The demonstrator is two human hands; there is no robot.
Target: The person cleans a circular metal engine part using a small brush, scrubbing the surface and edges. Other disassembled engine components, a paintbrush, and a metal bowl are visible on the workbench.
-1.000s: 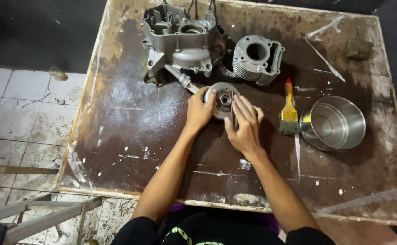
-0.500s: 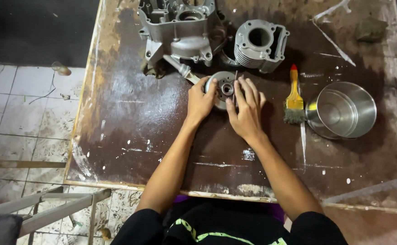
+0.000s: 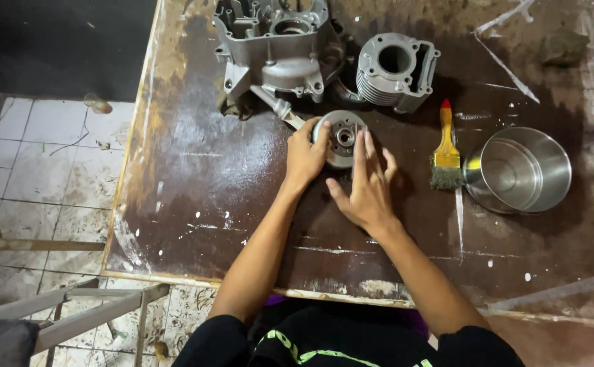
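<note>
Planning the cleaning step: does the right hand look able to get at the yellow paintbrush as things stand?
Probably yes. The right hand rests on the round metal part, and the paintbrush lies just to its right on bare table, nothing between.

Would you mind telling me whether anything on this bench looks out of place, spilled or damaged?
Nothing is spilled or tipped. The tabletop itself is worn, scraped and flecked with white. The paintbrush lies flat beside the steel pot. Both hands, left hand and right hand, rest on the round metal part.

Dim overhead light leaves the frame's corners nearly black, throws soft shadows beside the hands, and puts a wet sheen on the table (image 3: 195,163) and glare inside the steel pot (image 3: 514,170), all reasonably sharp.
</note>
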